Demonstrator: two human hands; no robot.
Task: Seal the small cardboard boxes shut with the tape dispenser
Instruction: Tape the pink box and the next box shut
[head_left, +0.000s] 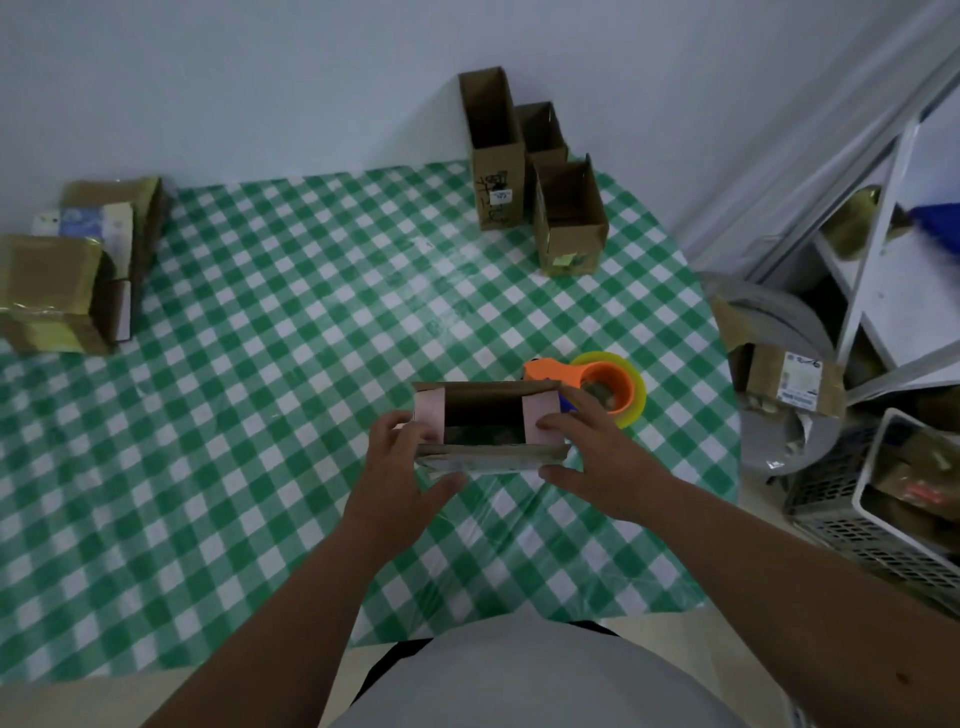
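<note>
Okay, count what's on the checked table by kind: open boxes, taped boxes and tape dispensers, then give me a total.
Open cardboard boxes: 4, the one held by both hands and three at the back
Taped boxes: 2
Tape dispensers: 1
Total: 7

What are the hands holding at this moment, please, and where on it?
Both hold the small cardboard box: left hand at its left end, right hand at its right end, fingers on the folded side flaps.

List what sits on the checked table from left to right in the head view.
Sealed boxes → left hand → small open box, held at both ends → right hand → orange tape dispenser. I leave out the open boxes at the far edge, which stand above the held box's right half.
</note>
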